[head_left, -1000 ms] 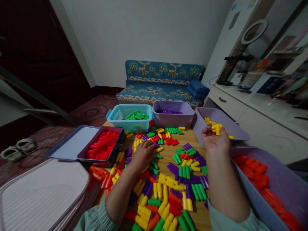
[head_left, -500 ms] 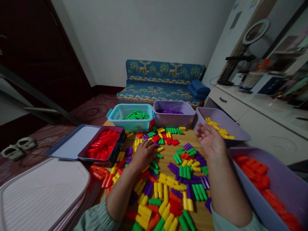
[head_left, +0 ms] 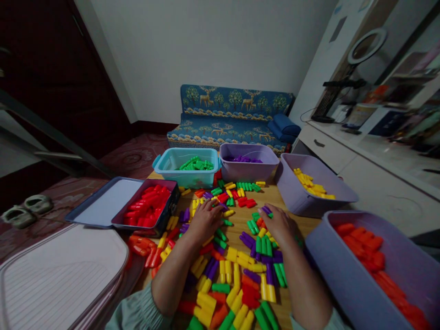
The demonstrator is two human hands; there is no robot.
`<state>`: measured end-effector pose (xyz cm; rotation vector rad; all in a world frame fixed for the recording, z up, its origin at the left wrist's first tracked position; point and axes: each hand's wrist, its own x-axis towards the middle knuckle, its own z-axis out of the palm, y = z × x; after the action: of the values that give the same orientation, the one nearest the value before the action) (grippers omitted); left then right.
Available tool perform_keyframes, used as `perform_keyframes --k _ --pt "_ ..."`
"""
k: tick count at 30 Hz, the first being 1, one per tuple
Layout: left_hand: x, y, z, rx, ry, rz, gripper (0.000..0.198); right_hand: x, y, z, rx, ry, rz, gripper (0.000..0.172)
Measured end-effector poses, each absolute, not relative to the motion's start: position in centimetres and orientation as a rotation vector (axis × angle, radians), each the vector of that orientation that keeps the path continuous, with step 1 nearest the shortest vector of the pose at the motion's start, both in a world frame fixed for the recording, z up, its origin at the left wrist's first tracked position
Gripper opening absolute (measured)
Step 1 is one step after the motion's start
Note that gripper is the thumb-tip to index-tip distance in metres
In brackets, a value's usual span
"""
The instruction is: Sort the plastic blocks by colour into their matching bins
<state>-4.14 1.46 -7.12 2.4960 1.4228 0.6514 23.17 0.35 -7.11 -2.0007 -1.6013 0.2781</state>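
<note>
My left hand (head_left: 207, 217) lies palm down over the plastic building pieces left of the middle of the table, fingers stretched out. Its fingertips are close to a purple piece and a yellow piece (head_left: 228, 213). My right hand (head_left: 280, 222) reaches down over the right-hand cluster, fingers apart and slightly bent. Purple and green pieces (head_left: 266, 210) show at its fingertips; what lies under the palm is hidden. Between the arms spread loose finger-shaped pieces: yellow ones (head_left: 237, 275), purple ones (head_left: 252, 276), green ones (head_left: 264, 246) and red ones (head_left: 250, 295).
A turquoise bin (head_left: 185, 176) holds green pieces, a purple bin (head_left: 249, 172) purple ones. Right of these, a lilac bin (head_left: 299, 197) has yellow pieces and a nearer bin (head_left: 350, 275) orange-red ones. An open case (head_left: 173, 206) of red pieces stands left, above a white padded seat (head_left: 62, 270).
My right hand has moved from beside the yellow-piece bin, palm turned up, down and left onto the cluster of pieces, palm now down. My left hand has stayed in place.
</note>
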Motion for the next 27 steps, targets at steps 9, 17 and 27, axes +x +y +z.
perform_keyframes --k 9,17,27 --pt "-4.3 1.9 -7.3 2.462 1.416 0.744 0.025 19.5 0.8 -6.0 -1.421 -1.502 0.943 0.036" --pt "-4.5 2.0 -7.6 2.432 1.407 0.795 0.025 22.7 8.4 -4.1 -1.885 -1.782 0.093 0.03" --pt "-4.2 1.9 -7.7 2.398 1.427 0.793 0.026 21.5 9.1 -3.6 -2.035 -1.807 -0.132 0.04"
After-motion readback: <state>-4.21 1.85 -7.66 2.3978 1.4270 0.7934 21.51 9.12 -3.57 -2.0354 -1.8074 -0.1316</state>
